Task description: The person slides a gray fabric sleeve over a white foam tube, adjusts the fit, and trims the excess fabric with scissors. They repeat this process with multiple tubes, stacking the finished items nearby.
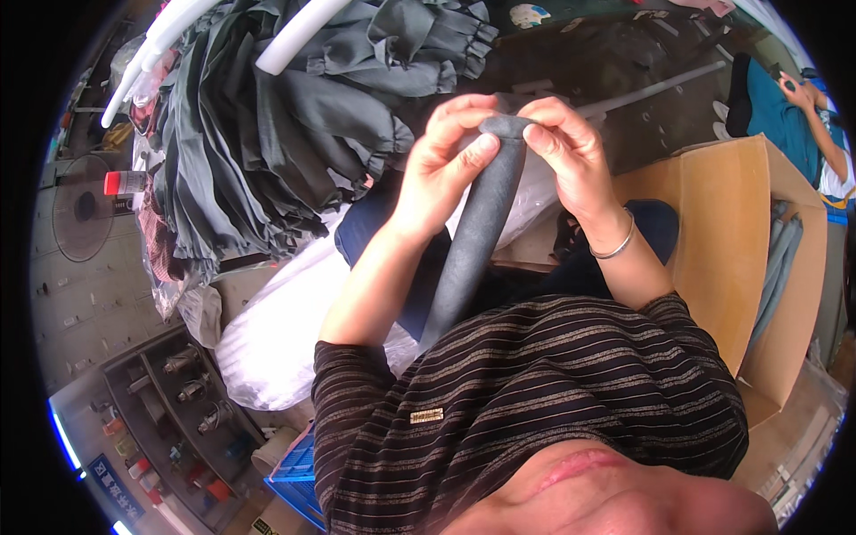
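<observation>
1. Pinching with the left hand [446,165], thumb in front and fingers curled behind, the left edge of the widened upper end of a long, slate-grey cloth tube [479,227].
2. Pinching with the right hand [575,156], just as narrowly, the right edge of the same end, thumb tip close to the cloth rim.
3. Holding the tube well out in front of the body, slanting down and leftward from between both hands to the edge of a black top with thin pale stripes [535,374]; cannot tell exactly where the lower end stops.
4. Wearing a thin silver-coloured bangle [615,245] on the right wrist, and dark blue trousers [658,225] below.
5. Near the left forearm, a large, crumpled, whitish plastic bag [276,348].
6. Beyond the left hand, a heap of dark grey cloth pieces with gathered edges [294,134], crossed by a smooth white tube [303,36].
7. Beside the right arm, an open brown cardboard box [722,259] with long grey cloth pieces [777,276] inside.
8. Farther out, a round caged fan [85,209], a red-capped bottle [125,183], a blue plastic crate [303,473] and, upper right, another person in teal clothing [785,125].
</observation>
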Available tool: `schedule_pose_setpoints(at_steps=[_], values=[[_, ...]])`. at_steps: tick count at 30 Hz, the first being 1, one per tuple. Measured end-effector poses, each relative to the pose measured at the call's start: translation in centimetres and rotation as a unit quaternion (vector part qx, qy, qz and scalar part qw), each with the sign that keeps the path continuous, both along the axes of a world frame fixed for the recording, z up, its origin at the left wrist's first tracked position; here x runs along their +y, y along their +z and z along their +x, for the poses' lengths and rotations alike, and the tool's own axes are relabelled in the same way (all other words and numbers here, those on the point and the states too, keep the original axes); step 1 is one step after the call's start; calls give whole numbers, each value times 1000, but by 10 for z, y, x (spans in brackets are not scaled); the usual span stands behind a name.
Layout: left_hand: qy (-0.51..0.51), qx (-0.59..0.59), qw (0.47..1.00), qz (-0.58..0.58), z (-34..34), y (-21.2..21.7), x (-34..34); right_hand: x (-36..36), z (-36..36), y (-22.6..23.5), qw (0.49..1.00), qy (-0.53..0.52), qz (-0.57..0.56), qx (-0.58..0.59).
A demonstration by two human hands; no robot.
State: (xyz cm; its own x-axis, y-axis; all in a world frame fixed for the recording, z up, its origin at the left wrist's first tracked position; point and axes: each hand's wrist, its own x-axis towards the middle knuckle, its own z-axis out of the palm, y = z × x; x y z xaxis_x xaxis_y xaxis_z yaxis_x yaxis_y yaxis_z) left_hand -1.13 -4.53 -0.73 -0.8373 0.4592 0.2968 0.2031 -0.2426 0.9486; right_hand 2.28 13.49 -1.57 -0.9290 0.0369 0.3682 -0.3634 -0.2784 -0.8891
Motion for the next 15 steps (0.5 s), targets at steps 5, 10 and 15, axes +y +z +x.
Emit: schedule_pose_setpoints(at_steps=[5, 10, 15], values=[[44, 132, 990, 22, 1, 6, 17, 18, 11, 9, 967, -119, 182, 135], [50, 90, 994, -20, 9, 24, 40, 19, 25, 10, 958, -203, 141, 147], [-5, -62, 998, 33, 32, 29, 64, 9, 43, 2, 987, -160, 9, 12]])
